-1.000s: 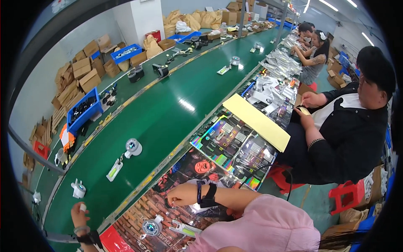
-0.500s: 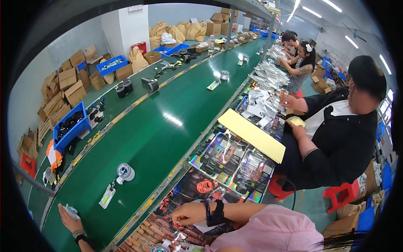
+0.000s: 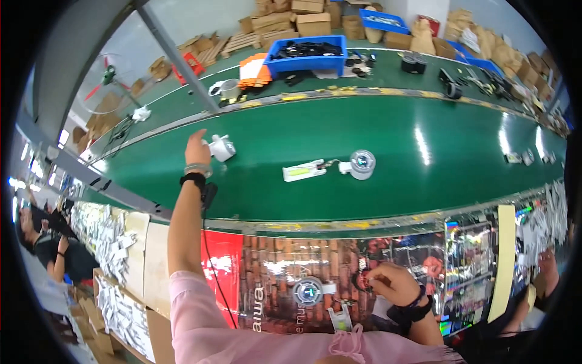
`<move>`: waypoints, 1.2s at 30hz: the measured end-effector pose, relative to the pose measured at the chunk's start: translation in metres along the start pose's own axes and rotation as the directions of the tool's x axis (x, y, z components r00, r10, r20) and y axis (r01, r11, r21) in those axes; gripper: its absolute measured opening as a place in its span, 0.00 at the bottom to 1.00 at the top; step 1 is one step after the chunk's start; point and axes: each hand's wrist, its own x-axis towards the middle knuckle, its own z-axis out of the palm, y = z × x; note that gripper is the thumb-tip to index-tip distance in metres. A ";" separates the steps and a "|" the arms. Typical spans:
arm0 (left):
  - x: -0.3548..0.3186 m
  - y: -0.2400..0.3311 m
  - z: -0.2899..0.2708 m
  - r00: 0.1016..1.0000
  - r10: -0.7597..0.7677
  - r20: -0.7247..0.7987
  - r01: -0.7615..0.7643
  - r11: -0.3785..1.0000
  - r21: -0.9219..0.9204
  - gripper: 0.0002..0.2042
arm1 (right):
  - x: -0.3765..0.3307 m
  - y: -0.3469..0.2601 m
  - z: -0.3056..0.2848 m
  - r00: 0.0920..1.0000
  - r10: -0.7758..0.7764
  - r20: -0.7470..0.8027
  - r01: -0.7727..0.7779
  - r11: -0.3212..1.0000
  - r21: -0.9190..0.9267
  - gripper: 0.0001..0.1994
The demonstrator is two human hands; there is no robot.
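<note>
My left hand [image 3: 197, 148] reaches out over the green conveyor belt [image 3: 388, 176] and touches a small white device [image 3: 222, 148] lying there; whether the fingers grip it is unclear. My right hand [image 3: 391, 284] rests with curled fingers on the printed sheet [image 3: 285, 261] covering the near bench. A round white device [image 3: 308, 292] lies to the left of it, and a small white packet [image 3: 340, 318] sits below. Farther along the belt lie another round white device [image 3: 362, 164] and a white packet [image 3: 304, 171].
A blue bin [image 3: 306, 56] of dark parts, orange cloth and cardboard boxes [image 3: 312, 18] line the far side. Stacks of flat packets [image 3: 118, 242] sit at my left. Other people work at both far ends of the bench. A black cable [image 3: 209, 242] hangs from my left wrist.
The view has swung left along the belt. My left arm has stretched out from the near edge to the white device on the belt. My right hand stays on the printed sheet.
</note>
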 end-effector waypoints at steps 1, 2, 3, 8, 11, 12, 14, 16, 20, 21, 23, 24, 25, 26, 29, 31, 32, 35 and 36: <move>-0.002 -0.015 -0.004 1.000 -0.020 -0.011 0.020 0.999 0.031 0.23 | 0.004 -0.002 0.002 1.000 -0.001 0.023 0.001 1.000 0.003 0.06; -0.002 -0.027 -0.008 0.994 -0.107 -0.006 0.108 0.990 0.092 0.22 | 0.009 -0.002 0.003 0.999 -0.020 0.047 0.019 1.000 0.012 0.06; -0.008 -0.038 -0.006 0.981 -0.194 0.009 0.191 0.971 0.143 0.22 | 0.007 -0.004 0.003 0.998 0.035 0.056 -0.038 0.997 0.060 0.06; -0.010 -0.034 0.000 0.917 -0.209 0.338 0.106 0.948 0.299 0.23 | 0.002 0.005 0.003 0.989 0.132 0.063 -0.140 0.978 0.152 0.06; -0.006 -0.026 -0.006 0.864 -0.202 0.461 -0.046 0.880 0.472 0.24 | 0.000 0.006 0.002 0.986 0.154 0.056 -0.161 0.972 0.172 0.06; -0.006 -0.014 -0.005 0.887 -0.151 0.436 -0.086 0.874 0.478 0.24 | -0.002 0.002 0.000 0.985 0.162 0.052 -0.168 0.971 0.168 0.06; -0.009 -0.007 -0.010 0.864 -0.193 0.466 -0.009 0.917 0.398 0.23 | 0.005 -0.004 -0.001 0.980 0.195 0.049 -0.201 0.965 0.168 0.05; -0.008 -0.006 -0.015 0.873 -0.174 0.455 0.049 0.961 0.272 0.20 | 0.006 -0.004 0.000 0.982 0.181 0.057 -0.188 0.969 0.159 0.05; -0.019 -0.049 -0.004 0.967 0.074 0.242 -0.117 0.978 0.170 0.19 | 0.007 -0.002 0.001 0.989 0.138 0.057 -0.145 0.978 0.151 0.05; -0.022 -0.040 0.002 0.959 -0.062 0.276 0.031 0.993 0.116 0.18 | 0.007 -0.001 0.001 0.988 0.144 0.052 -0.150 0.978 0.146 0.05; -0.023 -0.029 0.009 0.928 -0.190 0.321 0.180 0.982 0.061 0.17 | 0.006 0.001 0.001 0.986 0.160 0.041 -0.164 0.975 0.152 0.05; -0.024 -0.030 0.008 0.923 -0.188 0.335 0.173 0.982 0.075 0.16 | 0.006 0.000 0.001 0.986 0.158 0.043 -0.163 0.975 0.152 0.05; -0.025 -0.031 0.007 0.918 -0.186 0.349 0.165 0.982 0.089 0.16 | 0.007 -0.002 0.000 0.986 0.157 0.053 -0.163 0.977 0.135 0.05; -0.027 -0.032 0.006 0.918 -0.188 0.348 0.167 0.982 0.090 0.16 | 0.007 -0.002 0.000 0.986 0.157 0.064 -0.163 0.979 0.119 0.04; -0.032 -0.031 0.007 0.935 -0.171 0.312 0.129 0.980 0.151 0.16 | 0.007 -0.004 0.001 0.988 0.149 0.048 -0.154 0.980 0.122 0.04; -0.036 -0.033 0.005 0.952 -0.184 0.244 0.166 0.982 0.090 0.16 | 0.007 -0.005 0.002 0.990 0.137 0.042 -0.141 0.983 0.120 0.04; -0.037 -0.033 0.003 0.952 -0.184 0.243 0.167 0.982 0.091 0.16 | 0.007 -0.005 0.002 0.991 0.125 0.035 -0.129 0.984 0.119 0.04; -0.038 -0.014 0.000 0.940 -0.243 0.240 0.224 0.969 0.103 0.16 | 0.005 -0.001 0.003 0.989 0.145 0.013 -0.146 0.979 0.141 0.04; -0.038 -0.010 -0.005 0.935 -0.259 0.242 0.227 0.962 0.153 0.15 | 0.005 -0.002 0.003 0.989 0.146 0.014 -0.147 0.979 0.142 0.04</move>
